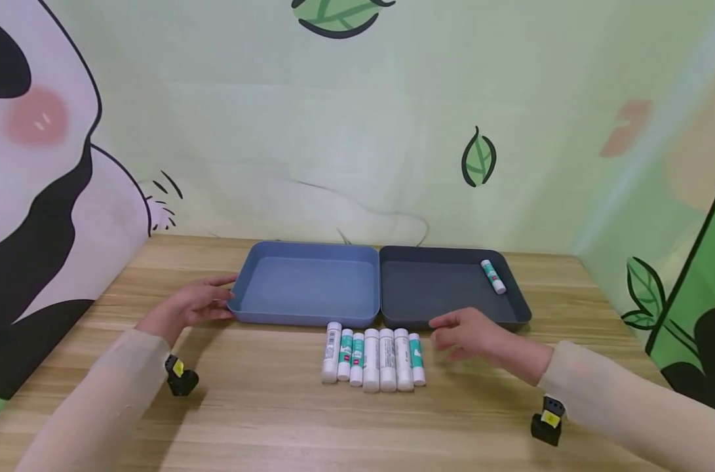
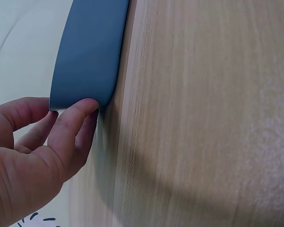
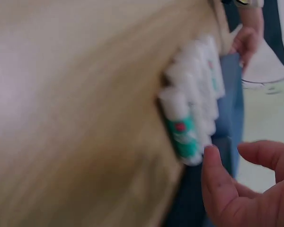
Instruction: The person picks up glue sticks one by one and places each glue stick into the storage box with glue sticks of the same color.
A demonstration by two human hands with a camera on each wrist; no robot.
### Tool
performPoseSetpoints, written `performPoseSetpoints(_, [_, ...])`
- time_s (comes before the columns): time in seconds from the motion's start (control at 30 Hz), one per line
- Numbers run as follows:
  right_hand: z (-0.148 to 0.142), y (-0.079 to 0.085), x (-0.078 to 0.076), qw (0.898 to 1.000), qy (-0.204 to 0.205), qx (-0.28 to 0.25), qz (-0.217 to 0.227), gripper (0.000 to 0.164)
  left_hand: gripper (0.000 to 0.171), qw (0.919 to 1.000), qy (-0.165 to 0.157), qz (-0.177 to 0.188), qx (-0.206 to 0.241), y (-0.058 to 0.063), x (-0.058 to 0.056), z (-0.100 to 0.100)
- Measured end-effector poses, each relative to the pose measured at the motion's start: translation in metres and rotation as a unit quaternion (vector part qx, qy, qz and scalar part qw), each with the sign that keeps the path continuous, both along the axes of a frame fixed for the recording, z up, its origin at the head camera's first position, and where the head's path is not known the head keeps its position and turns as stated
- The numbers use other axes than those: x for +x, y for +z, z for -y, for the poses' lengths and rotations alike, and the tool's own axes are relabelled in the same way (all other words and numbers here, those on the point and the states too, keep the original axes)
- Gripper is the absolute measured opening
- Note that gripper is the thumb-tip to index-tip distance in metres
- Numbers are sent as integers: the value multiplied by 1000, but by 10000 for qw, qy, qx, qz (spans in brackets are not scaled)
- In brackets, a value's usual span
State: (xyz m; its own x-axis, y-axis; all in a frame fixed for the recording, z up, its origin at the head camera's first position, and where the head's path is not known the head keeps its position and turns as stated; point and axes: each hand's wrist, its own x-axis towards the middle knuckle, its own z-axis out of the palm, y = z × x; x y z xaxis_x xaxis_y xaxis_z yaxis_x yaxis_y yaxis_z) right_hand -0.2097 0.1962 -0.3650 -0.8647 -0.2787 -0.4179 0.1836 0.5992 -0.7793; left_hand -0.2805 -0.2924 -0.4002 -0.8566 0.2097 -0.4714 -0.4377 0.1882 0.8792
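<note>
At the left end of the blue tray (image 1: 310,320), my left hand (image 1: 206,301) touches the outer wall near the front corner. In the left wrist view, the fingertips (image 2: 90,105) rest against that wall (image 2: 87,71) with fingers only slightly bent. My right hand (image 1: 466,333) hovers with thumb and fingers apart, holding nothing, just right of a row of glue sticks. Closest to it is a small green-and-white glue stick (image 1: 416,359), blurred in the right wrist view. Larger white glue sticks (image 1: 387,360) and small green ones (image 1: 345,355) fill the row.
Against the blue tray's right side stands a dark grey tray (image 1: 440,288). One green-and-white glue stick (image 1: 493,276) lies inside it at the right. Both trays sit near the back of the wooden table (image 1: 263,406), before a printed wall covering (image 1: 245,131).
</note>
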Motion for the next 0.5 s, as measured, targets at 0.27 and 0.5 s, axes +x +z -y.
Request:
performPoseSetpoints(0.27, [10, -24, 5, 9977, -531, -406, 122, 60, 71, 9999, 36, 135, 55, -1, 0, 1])
performPoseSetpoints(0.5, [19, -32, 8, 9942, -790, -700, 198, 60, 70, 9997, -13, 172, 147, -1, -1, 2])
